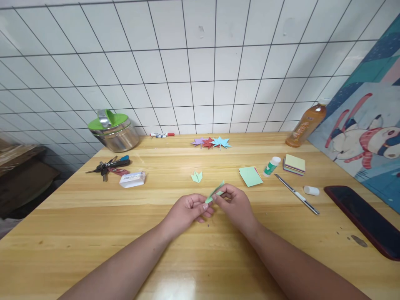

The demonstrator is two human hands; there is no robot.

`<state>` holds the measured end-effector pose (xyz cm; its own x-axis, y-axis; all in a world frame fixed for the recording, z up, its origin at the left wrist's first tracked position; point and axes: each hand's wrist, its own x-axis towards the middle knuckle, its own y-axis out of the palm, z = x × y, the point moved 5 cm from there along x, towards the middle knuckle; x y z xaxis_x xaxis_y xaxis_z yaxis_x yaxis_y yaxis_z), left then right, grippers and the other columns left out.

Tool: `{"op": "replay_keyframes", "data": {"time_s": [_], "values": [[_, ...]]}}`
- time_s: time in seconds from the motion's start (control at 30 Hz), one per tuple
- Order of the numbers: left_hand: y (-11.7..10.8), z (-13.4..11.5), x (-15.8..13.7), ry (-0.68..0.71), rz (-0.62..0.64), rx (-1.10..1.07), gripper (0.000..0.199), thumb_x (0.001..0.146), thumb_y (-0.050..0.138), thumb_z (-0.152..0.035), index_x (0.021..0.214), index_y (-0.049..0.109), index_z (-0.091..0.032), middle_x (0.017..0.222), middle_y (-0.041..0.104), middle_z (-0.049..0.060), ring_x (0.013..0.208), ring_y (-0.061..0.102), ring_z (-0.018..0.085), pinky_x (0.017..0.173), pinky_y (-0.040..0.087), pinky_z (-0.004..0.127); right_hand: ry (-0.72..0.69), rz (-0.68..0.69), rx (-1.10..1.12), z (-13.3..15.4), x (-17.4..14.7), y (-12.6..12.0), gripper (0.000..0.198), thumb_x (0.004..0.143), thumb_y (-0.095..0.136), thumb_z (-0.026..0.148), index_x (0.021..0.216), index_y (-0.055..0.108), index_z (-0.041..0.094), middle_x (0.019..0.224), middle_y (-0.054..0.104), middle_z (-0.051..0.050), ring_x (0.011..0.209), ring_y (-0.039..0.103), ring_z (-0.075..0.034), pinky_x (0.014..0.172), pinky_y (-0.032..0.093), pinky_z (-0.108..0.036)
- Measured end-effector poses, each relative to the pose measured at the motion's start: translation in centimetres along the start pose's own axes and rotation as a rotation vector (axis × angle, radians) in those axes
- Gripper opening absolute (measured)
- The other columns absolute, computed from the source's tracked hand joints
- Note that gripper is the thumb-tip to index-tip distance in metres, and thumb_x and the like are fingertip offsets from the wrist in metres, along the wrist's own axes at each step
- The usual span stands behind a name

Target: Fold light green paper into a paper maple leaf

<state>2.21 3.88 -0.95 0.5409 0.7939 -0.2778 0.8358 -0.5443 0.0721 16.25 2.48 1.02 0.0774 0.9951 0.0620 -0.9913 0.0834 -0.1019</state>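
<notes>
Between my two hands, a folded piece of light green paper (210, 198) is raised a little off the wooden table. My left hand (192, 209) pinches its lower end between thumb and fingers. From the other side, my right hand (233, 204) grips the upper part with thumb and forefinger. Just beyond them lies a small folded green paper piece (197, 177) with pointed tips. A stack of green square paper (251, 176) rests to the right of it. Farther back, purple, red and light blue paper leaves (220, 142) lie side by side near the wall.
At right are a glue stick (271, 166), its white cap (311, 191), a craft knife (296, 194), a paper pad (294, 163), a phone (364, 221) and a drink bottle (308, 124). At left stand a lidded steel pot (116, 132), keys (111, 166) and a small box (133, 179). Markers (162, 135) lie by the wall.
</notes>
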Motion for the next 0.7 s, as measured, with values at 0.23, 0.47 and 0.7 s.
{"op": "replay_keyframes", "data": {"time_s": [0.23,0.47,0.7], "values": [[0.35,-0.2,-0.11,0.05,0.025,0.059,0.031,0.076,0.06,-0.041,0.086,0.061,-0.011,0.081,0.068,0.009,0.068,0.062,0.015,0.058,0.046,0.023,-0.025,-0.004,-0.025,0.26,-0.19,0.14,0.009,0.072,0.059,0.025,0.067,0.055,0.018,0.066,0.063,-0.001,0.065,0.061,-0.014,0.058,0.049,-0.024],[0.23,0.12,0.16,0.018,-0.046,0.027,0.03,0.074,0.061,-0.042,0.076,0.062,-0.011,0.075,0.068,0.008,0.064,0.062,0.015,0.057,0.047,0.024,-0.04,-0.062,-0.131,0.32,-0.26,0.33,0.01,0.072,0.057,0.027,0.066,0.056,0.02,0.063,0.062,0.001,0.06,0.057,-0.013,0.055,0.045,-0.023],[0.31,0.04,0.06,-0.004,-0.03,-0.108,0.034,0.074,0.061,-0.044,0.081,0.064,-0.011,0.076,0.069,0.01,0.065,0.063,0.016,0.06,0.048,0.025,-0.015,-0.037,-0.096,0.12,-0.02,0.45,0.01,0.072,0.057,0.028,0.066,0.056,0.019,0.062,0.063,0.0,0.059,0.059,-0.014,0.053,0.045,-0.023]]}}
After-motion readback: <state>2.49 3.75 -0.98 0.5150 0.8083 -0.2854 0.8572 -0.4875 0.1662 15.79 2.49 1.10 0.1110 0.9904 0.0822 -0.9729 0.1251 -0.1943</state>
